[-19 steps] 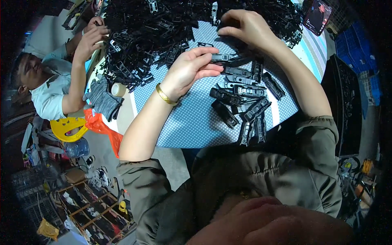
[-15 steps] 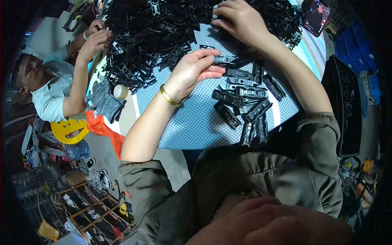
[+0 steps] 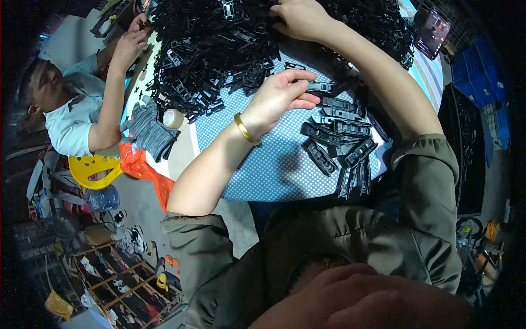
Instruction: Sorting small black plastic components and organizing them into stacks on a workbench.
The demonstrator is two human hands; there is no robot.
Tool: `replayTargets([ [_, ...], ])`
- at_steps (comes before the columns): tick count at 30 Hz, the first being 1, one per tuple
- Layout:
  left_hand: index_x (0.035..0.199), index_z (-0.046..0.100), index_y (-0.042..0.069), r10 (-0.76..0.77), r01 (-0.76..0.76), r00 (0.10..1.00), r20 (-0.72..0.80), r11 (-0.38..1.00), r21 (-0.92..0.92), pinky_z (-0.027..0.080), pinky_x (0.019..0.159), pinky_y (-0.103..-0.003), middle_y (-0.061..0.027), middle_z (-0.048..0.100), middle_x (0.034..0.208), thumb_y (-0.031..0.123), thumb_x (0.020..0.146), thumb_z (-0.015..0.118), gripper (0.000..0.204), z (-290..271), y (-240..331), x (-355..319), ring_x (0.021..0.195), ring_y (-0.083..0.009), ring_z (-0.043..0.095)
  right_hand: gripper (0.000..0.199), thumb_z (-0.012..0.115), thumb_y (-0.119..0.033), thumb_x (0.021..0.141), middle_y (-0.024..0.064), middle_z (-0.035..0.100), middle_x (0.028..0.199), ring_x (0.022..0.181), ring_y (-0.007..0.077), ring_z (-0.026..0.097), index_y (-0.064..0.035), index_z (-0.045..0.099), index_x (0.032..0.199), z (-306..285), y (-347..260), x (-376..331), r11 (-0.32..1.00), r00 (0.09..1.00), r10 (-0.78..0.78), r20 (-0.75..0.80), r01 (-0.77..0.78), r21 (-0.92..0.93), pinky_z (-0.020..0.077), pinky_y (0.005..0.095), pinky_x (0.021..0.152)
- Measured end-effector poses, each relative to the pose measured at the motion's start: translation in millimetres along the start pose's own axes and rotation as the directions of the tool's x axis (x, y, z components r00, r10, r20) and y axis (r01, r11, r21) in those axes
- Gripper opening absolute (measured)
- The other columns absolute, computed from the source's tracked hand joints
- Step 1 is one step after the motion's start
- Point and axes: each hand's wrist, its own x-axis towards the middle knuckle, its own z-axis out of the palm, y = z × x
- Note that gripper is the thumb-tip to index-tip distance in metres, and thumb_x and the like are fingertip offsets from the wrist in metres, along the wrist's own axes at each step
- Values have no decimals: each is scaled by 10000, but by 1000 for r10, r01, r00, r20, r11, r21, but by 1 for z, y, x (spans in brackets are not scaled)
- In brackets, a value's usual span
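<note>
My left hand (image 3: 282,97), with a gold bracelet on its wrist, pinches the end of a long black plastic piece with a shiny grey middle (image 3: 319,86). Just beyond its fingers, a loose group of similar black plastic pieces (image 3: 350,127) lies on the dotted blue-white tabletop (image 3: 263,172). At the far side, my right hand (image 3: 301,21) reaches over a big heap of black plastic parts (image 3: 203,52). Its fingers curl down into the heap, and whatever is between them is hidden in the dark parts.
On the left a co-worker (image 3: 71,118) handles something small at the heap's edge. Nearby are a grey glove (image 3: 148,129), a tape roll (image 3: 172,118) and a red plastic bag (image 3: 148,172). A lit phone (image 3: 433,34) stands at the far right, beside blue crates (image 3: 479,71).
My right hand has moved farther out, and slightly left, into the heap. My left hand keeps its hold on the black piece. The whole view has shifted a little.
</note>
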Motion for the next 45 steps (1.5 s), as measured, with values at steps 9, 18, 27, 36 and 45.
replayTargets([
  [9,1126,439,-57,10,-10,1000,-12,1000,8,519,687,-225,-120,559,910,91,876,449,291,-1,-1,1,774,-155,608,118,564,-144,657,172,601,695,686,331,590,-68,640,707,41,32,45,970,990,139,-16,-133,202,476,409,644],
  [18,1142,432,-55,-17,17,1000,4,999,-29,521,689,-235,-131,560,937,88,880,448,299,-2,0,0,782,-164,610,145,610,-233,660,149,598,814,861,308,536,-111,654,723,65,23,64,970,963,219,159,-233,73,476,379,691],
  [27,1119,438,-59,8,-10,998,-56,999,-37,524,714,-251,-146,585,870,74,886,408,270,4,6,0,790,-186,619,165,572,-186,627,163,579,686,688,316,578,-21,587,622,-17,19,31,991,984,132,120,-127,-49,475,399,636],
  [36,1116,443,-33,64,-76,990,-124,993,-88,525,715,-272,-167,596,880,85,896,408,252,2,7,-1,797,-210,621,217,583,-142,733,132,625,815,720,300,607,-39,611,922,-30,13,-43,970,977,174,127,-192,149,491,379,645],
  [45,1180,368,-82,263,-300,927,-266,948,-107,497,812,-297,-192,526,1037,65,901,367,315,2,4,2,920,-244,586,224,587,-166,785,126,630,801,667,173,609,-25,641,951,-49,-8,-68,756,937,201,287,-334,563,478,238,596],
])
